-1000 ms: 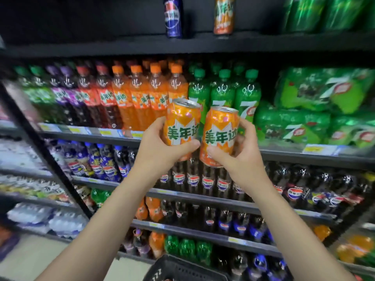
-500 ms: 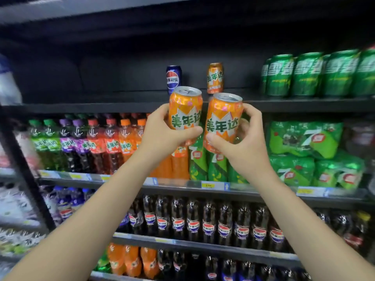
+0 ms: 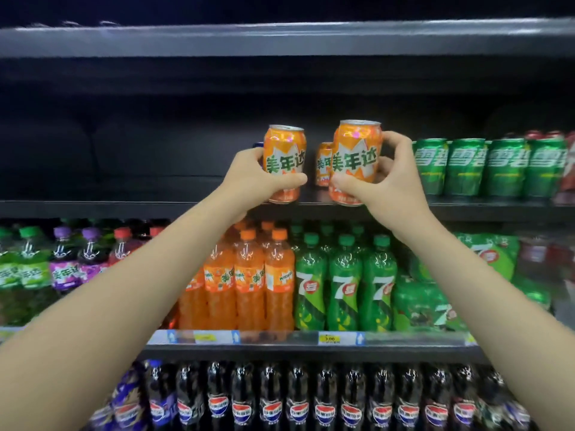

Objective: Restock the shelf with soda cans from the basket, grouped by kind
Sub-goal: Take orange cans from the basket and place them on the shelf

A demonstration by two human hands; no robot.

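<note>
While your left hand [image 3: 249, 175] and right hand [image 3: 385, 185] are gripping orange Mirinda cans [image 3: 284, 163], fingers curled round them, you are nearing the shelf [image 3: 124, 209]; one orange can [image 3: 323, 164] is standing there, neither held can yet placed.

A dark shop shelving unit [image 3: 280, 42] fills the view, its back panel black and unlit. On the middle tier stand orange soda bottles [image 3: 249, 284] beside green 7-Up bottles [image 3: 345, 287], purple and green bottles [image 3: 46, 269] further left; price tags [image 3: 331, 339] line its edge, cola bottles [image 3: 298, 396] below
</note>
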